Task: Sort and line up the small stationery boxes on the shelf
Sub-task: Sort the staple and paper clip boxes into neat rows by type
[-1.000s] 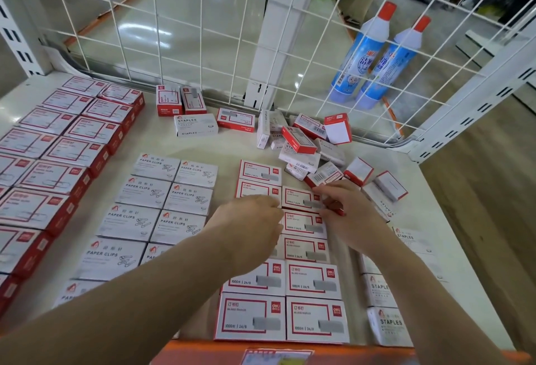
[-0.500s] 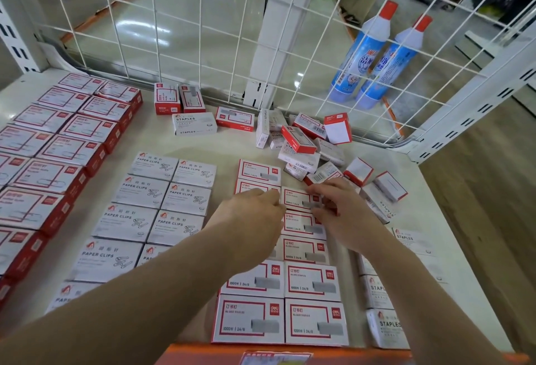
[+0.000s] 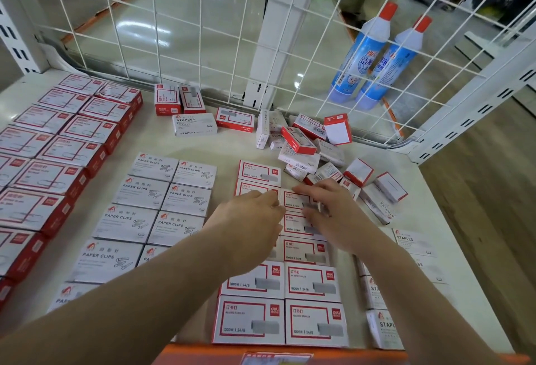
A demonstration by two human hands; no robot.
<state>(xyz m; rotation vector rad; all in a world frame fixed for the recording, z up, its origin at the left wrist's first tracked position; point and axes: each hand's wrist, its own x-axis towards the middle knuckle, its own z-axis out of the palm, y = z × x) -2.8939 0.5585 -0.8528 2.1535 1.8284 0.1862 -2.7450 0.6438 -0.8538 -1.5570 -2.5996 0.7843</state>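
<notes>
I am working over the shelf (image 3: 417, 187), where the sorting is well along: big red-edged boxes (image 3: 49, 176) fill the left, paper clip boxes (image 3: 139, 193) stand in two columns, and the red-framed staple boxes (image 3: 313, 280) run in a double column toward me. An unsorted heap (image 3: 307, 150) lies at the back right. The step in hand is seating one staple box (image 3: 297, 200) at the far end of the right column. My left hand (image 3: 252, 219) rests loosely curled beside it, its grip hidden; my right hand (image 3: 330, 211) lies flat-fingered on it. Next, I judge, it wants squaring against its neighbours, then another box from the heap.
</notes>
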